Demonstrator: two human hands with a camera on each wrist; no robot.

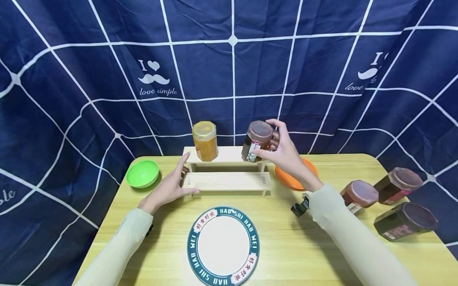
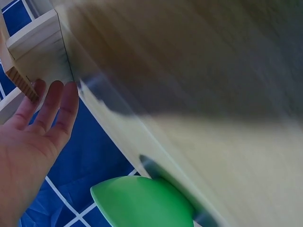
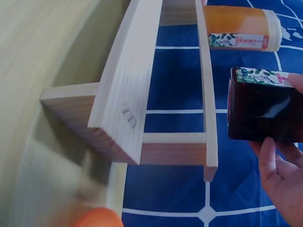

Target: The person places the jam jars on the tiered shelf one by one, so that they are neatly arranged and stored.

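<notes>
My right hand [image 1: 282, 149] grips a dark jar [image 1: 257, 141] with a pink-and-white label, thumb at its front and fingers round the far side. The jar is tilted over the right end of the upper step of a two-tier wooden rack [image 1: 229, 180]. In the right wrist view a gap shows between the jar's base [image 3: 230, 104] and the upper board [image 3: 209, 94]. My left hand [image 1: 166, 188] touches the rack's left end with its fingers extended, thumb by the lower step. An amber jar [image 1: 205, 143] stands on the upper step, left of the dark one.
A green bowl [image 1: 142, 174] sits left of the rack; an orange plate [image 1: 291, 178] lies partly behind my right arm. A round plate [image 1: 223, 246] with a teal rim lies in front. Three more jars, including a reddish one [image 1: 359, 194], stand at the table's right, beside my sleeve.
</notes>
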